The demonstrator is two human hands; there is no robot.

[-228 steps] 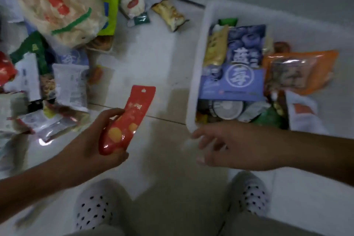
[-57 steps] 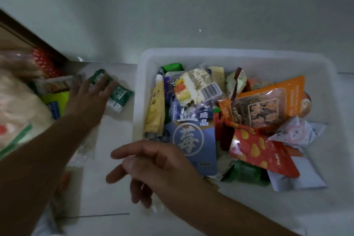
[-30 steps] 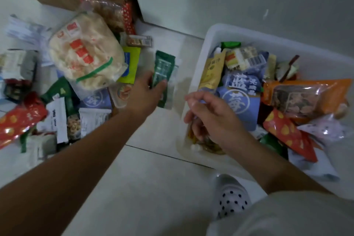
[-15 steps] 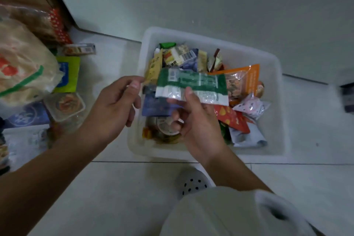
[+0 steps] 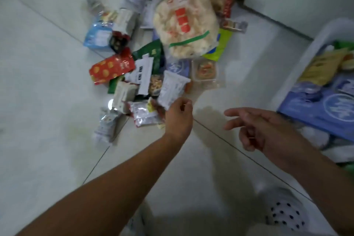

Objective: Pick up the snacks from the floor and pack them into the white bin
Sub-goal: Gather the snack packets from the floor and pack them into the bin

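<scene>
status: packing is partly complete. the white bin (image 5: 298,67) stands on the floor (image 5: 47,101) at the right edge of view and already holds several items, among them a blue pack (image 5: 316,109) and a yellow pouch (image 5: 321,67); most of the bin is out of frame, so its fill level cannot be read. well to the left of the bin lies the unpacked pile: a large bag of pale puffed snacks (image 5: 185,23) at the far end, a clear tub (image 5: 205,70) on the side nearest the bin, a green pouch (image 5: 151,51), a red pouch (image 5: 112,68), a light blue pack (image 5: 97,37) on the side furthest from the bin, and a silver pouch (image 5: 107,122) lying apart from the rest. the left hand (image 5: 177,115) is at the near edge of this pile, fingers curled, pinching the lower corner of a white packet (image 5: 171,90); whether the packet is clear of the pile is not certain. the right hand (image 5: 256,128) hangs above the floor between the pile and the bin, fingers loosely spread, holding nothing. judgement: more items lie outside the bin than can be counted inside it, so most of the work is outstanding; the step in hand is the transfer of the white packet across to the bin.
</scene>
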